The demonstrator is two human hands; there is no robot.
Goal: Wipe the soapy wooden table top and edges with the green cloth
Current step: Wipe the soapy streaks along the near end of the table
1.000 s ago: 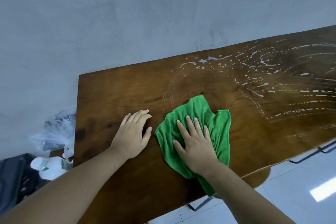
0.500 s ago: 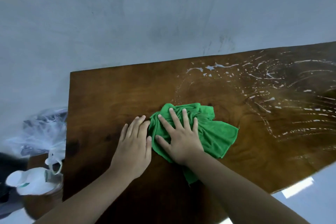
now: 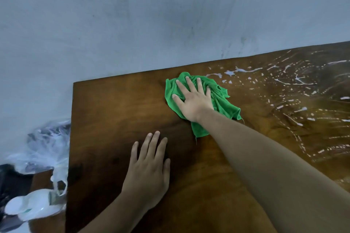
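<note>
Grey wall [image 3: 132, 15] behind. Wooden counter [image 3: 113, 109]: left portion bare, white soap streaks [image 3: 295, 89] across the far right. Left of the counter, lower down, a clear plastic bag [image 3: 47, 142] and a white bag [image 3: 32, 204]; contents indiscernible. Left-hand grip [image 3: 149, 172] open, flat on the near counter. Right-hand grip [image 3: 193, 100] open, fingers spread, pressing the crumpled green cloth [image 3: 221, 104] near the far edge, just left of the streaks.
</note>
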